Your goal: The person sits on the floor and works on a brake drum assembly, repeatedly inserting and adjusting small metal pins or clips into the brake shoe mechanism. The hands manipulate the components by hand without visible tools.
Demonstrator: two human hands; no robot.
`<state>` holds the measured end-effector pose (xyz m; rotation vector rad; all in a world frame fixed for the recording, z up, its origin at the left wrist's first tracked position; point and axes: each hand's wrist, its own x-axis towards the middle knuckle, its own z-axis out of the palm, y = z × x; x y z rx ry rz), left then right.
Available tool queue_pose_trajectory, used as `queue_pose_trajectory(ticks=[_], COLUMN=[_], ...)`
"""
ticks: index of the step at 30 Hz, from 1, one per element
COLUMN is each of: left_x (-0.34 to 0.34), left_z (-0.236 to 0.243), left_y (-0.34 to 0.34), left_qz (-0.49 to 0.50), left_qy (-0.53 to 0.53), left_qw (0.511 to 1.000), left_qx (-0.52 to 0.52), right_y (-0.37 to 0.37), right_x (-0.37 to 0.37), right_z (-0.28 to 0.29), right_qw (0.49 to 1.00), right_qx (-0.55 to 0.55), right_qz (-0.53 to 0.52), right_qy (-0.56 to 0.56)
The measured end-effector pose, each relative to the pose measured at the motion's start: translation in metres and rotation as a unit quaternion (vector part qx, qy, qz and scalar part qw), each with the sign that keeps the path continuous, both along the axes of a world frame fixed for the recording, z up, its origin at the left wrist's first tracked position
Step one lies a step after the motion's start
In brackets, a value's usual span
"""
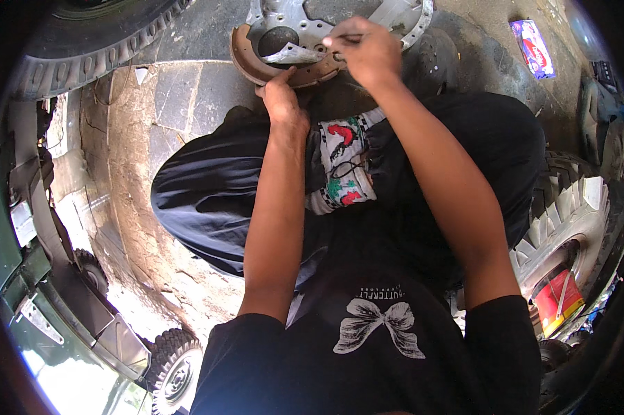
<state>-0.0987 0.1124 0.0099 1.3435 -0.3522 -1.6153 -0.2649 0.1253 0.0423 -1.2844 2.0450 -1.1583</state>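
At the top middle is a curved rust-brown piece (245, 54) that looks like a brake shoe. My left hand (283, 102) is closed on its near edge, thumb on top. My right hand (373, 54) is a closed fist over the right end of the arc; a bit of something dark shows between its fingers, too little to name. Beyond the arc lies a grey metal plate (314, 29) with bolt holes and a curved rim. A pale, pointed flat piece (294, 54) rests inside the curve, beside my right hand.
Printed cloth (343, 162) shows between my crossed legs. A large tyre (104, 59) stands at the upper left, another (568, 221) at the right with a red-yellow packet (558, 302). A purple packet (533, 48) lies upper right. A dark green vehicle (56, 277) fills the left.
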Motion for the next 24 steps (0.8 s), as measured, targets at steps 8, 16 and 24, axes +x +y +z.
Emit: queue_pose_trajectory(ticks=[8,16,24], left_x=[0.0,0.003,-0.018], left_z=[0.0,-0.005,0.029], left_y=[-0.004,-0.003,0.01], left_qz=[-0.004,0.023,-0.019], left_qy=[-0.022,-0.064,-0.191], left_qw=[1.0,0.998,0.979], left_qx=[0.005,-0.012,-0.074], right_y=[0.008,0.026,0.01], right_x=[-0.012,0.002,0.005], right_z=[0.018,0.012,0.0], right_qw=[0.996,0.996,0.996], right_qx=[0.054,0.05,0.009], right_qz=[0.026,0.069,0.081], right_qy=[-0.068,0.024,0.041])
